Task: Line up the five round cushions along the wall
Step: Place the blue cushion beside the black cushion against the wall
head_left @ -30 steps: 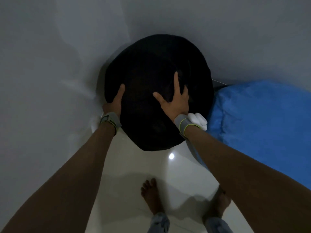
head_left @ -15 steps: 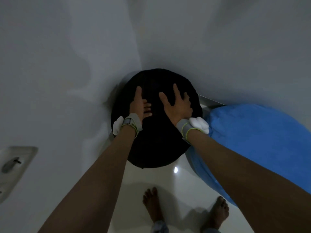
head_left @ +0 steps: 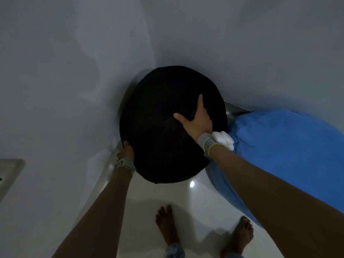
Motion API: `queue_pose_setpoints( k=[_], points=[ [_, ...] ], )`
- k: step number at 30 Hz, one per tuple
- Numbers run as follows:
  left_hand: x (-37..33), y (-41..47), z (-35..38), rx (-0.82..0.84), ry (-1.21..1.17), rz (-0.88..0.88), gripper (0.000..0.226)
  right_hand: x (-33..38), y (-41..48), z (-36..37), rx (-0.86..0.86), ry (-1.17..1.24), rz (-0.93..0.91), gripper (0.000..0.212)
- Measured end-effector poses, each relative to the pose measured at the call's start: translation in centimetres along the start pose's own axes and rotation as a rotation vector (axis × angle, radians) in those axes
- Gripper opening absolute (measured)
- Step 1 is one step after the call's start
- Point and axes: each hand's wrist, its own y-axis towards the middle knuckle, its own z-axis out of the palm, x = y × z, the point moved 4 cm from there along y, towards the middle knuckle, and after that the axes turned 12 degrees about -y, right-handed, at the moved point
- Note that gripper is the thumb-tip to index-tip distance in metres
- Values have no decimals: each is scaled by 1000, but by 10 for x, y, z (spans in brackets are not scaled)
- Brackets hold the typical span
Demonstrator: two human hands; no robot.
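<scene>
Black cushion (head_left: 167,127) in wall corner, touching blue cushion (head_left: 290,157) on its right. Left hand (head_left: 127,151) moved off top since 0.5 s ago, now curled on lower-left rim. Right hand (head_left: 197,121) still flat on top, fingers spread wide.

I press my right hand (head_left: 197,121) flat, fingers spread, on the face of the black cushion (head_left: 163,138), which stands in the corner against the wall (head_left: 260,53). My left hand (head_left: 127,150) grips its lower left edge. The blue cushion (head_left: 288,155) touches it on the right. My bare feet stand on the glossy floor (head_left: 149,192).
</scene>
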Motion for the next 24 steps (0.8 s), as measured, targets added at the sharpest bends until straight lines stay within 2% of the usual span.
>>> queue_pose_setpoints(
  k=[3,6,9,11,14,17,19,20,22,24],
  points=[
    [38,14,7,121,-183,-228,81,-7,12,6,-10,41,50,98],
    [54,15,12,197,-340,-355,67,-10,20,14,-22,36,87,73],
    [52,17,3,137,-359,-264,51,-2,25,10,-55,138,138,54],
    [46,11,-2,119,-461,-243,41,10,29,0,-53,243,147,46],
    [35,-14,-10,179,-652,-157,28,21,36,-24,-14,488,200,49],
    [35,-39,-18,243,-776,-156,12,5,45,-52,74,592,315,43],
    [33,-51,-20,276,-790,-174,4,-12,45,-66,106,540,349,40],
    [36,-53,-18,260,-775,-187,6,-21,45,-71,88,425,329,42],
    [39,-52,-11,216,-642,-188,19,-37,45,-71,32,90,255,51],
    [38,-51,1,191,-466,-146,38,-46,39,-59,54,-98,182,69]
  ],
)
